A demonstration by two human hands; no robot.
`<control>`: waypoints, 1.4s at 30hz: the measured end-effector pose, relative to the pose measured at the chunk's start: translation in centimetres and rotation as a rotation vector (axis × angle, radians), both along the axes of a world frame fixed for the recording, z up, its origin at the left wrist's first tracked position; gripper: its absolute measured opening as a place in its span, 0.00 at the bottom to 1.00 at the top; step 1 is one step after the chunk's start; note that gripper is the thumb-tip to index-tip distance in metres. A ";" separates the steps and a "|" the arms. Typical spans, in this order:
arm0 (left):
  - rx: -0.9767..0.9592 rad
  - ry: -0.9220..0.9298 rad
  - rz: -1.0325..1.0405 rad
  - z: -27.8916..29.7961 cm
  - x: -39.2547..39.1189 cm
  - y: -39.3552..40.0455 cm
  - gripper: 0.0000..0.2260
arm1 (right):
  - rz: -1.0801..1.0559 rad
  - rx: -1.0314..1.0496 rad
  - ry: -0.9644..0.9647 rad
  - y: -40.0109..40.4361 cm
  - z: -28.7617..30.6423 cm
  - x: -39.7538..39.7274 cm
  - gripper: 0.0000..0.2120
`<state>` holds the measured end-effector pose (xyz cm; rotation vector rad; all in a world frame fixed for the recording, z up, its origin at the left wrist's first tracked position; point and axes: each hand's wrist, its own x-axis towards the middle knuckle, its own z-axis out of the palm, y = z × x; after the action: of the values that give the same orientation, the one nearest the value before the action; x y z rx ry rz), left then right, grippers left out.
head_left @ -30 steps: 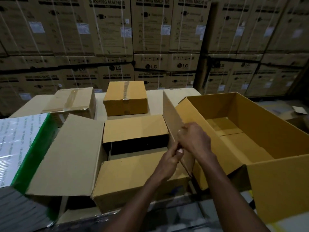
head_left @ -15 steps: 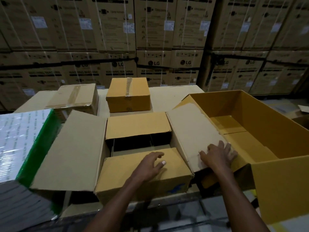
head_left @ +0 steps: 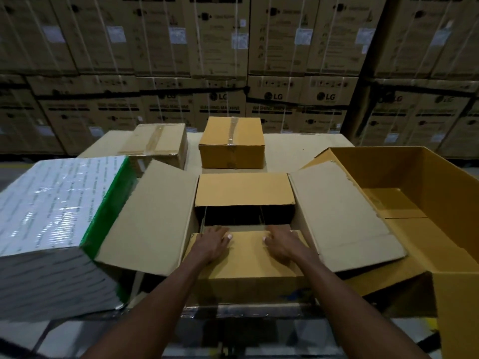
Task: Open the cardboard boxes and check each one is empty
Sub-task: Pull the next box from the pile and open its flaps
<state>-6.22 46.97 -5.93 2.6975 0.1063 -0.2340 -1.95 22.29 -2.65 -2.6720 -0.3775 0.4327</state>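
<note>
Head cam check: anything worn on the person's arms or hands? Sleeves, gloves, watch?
Nothing visible. The left hand and right hand are bare, no gloves, rings or watch showing. Both forearms are uncovered down to the frame's bottom edge, so any sleeve ends out of view. Fingernails look short and pale.

At my 12 o'clock, stacked cartons [head_left: 280, 99] read "LG" & "WASHING MACHINE"; other labels too blurry for me to read.
</note>
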 end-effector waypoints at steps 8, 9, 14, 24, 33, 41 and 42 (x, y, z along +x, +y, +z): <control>0.012 0.072 -0.018 0.5 1.1 0.3 0.24 | 0.090 -0.118 0.007 0.7 -1.4 2.0 0.30; 0.030 0.077 -0.028 0.6 1.2 0.2 0.25 | 0.093 -0.133 0.014 0.5 -1.4 2.1 0.31; 0.080 0.113 -0.069 0.8 0.6 -0.1 0.27 | 0.094 -0.150 -0.036 -0.1 -0.9 2.1 0.27; 0.064 -0.374 -0.079 9.7 -2.4 -0.5 0.22 | 0.003 -0.006 -0.596 -0.4 7.8 -1.1 0.20; 0.147 -0.724 -0.007 13.6 -10.4 -2.8 0.17 | 0.049 0.042 -0.802 -2.7 11.6 -7.9 0.24; 0.203 -0.676 0.119 13.5 -17.7 -7.0 0.24 | 0.071 0.157 -0.602 -5.7 11.8 -15.7 0.28; 0.212 -0.667 0.151 13.2 -18.7 -7.6 0.22 | 0.063 0.171 -0.585 -6.0 11.5 -16.6 0.26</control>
<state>-24.93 39.42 7.28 2.8005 0.1367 0.7556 -18.54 16.28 8.87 -2.5753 -0.6324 -0.3656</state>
